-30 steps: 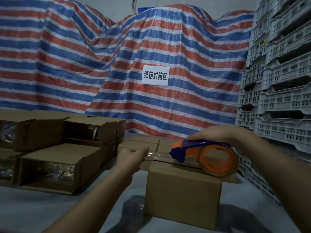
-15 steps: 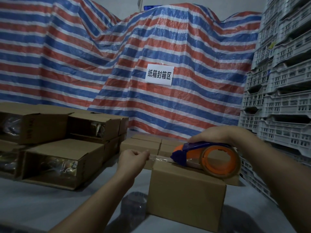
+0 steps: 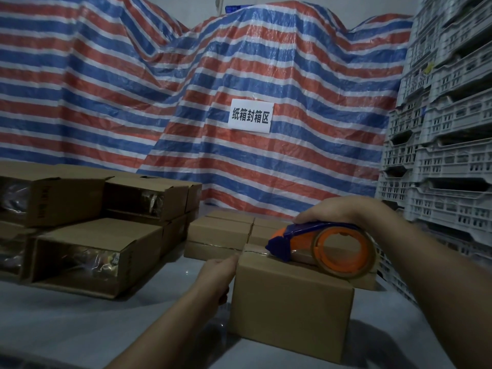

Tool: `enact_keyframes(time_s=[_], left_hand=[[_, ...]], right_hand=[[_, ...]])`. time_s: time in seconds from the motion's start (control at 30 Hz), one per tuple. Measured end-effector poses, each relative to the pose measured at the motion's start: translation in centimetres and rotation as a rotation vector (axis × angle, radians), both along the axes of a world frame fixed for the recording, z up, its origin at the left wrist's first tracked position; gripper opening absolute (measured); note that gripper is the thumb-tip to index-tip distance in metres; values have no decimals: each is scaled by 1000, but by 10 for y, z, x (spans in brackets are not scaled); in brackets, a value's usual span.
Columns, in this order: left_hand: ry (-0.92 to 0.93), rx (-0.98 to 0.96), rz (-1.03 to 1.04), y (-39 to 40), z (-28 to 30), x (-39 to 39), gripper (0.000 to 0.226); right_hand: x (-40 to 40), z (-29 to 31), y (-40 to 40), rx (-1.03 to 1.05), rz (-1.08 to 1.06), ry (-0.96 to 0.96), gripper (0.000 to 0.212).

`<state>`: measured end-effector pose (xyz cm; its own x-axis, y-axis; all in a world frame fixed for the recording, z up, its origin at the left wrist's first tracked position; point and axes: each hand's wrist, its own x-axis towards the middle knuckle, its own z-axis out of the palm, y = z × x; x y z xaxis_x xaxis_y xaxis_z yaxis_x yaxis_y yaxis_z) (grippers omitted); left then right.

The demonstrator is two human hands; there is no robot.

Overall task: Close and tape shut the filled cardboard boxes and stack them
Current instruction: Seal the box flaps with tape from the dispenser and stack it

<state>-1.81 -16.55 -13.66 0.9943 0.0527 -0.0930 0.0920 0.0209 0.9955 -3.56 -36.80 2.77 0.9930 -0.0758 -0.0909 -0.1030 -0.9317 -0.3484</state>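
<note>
Striped tarp (image 3: 186, 102); hands on box (image 3: 290, 302), dispenser (image 3: 327, 246)

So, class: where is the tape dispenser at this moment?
In the head view, the tape dispenser sits right of centre on top of the nearest cardboard box, under the right hand, in front of the white crates.

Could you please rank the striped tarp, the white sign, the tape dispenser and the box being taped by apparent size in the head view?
1. Striped tarp.
2. Box being taped, though nearness to the camera enlarges it.
3. Tape dispenser.
4. White sign, though farther away, so its true size is unsure.
</note>
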Motion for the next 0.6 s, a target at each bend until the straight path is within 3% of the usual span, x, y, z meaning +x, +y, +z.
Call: enact_keyframes(time_s=[0.13, 0.23, 0.4, 0.5, 0.6], left_hand=[[58, 30, -89, 3, -5, 2, 48], [-81, 180, -58, 8, 3, 8, 32], [-256, 278, -28, 7, 39, 10, 37], [-203, 436, -176, 2, 42, 8, 38], [-107, 431, -247, 3, 33, 11, 42]], right_hand=[[0, 0, 1, 30, -1, 25, 37], [-1, 0, 3, -2, -5, 21, 37], [-1, 1, 2, 38, -30, 26, 37], [-1, 1, 3, -12, -2, 14, 37], [0, 1, 4, -39, -7, 5, 38]])
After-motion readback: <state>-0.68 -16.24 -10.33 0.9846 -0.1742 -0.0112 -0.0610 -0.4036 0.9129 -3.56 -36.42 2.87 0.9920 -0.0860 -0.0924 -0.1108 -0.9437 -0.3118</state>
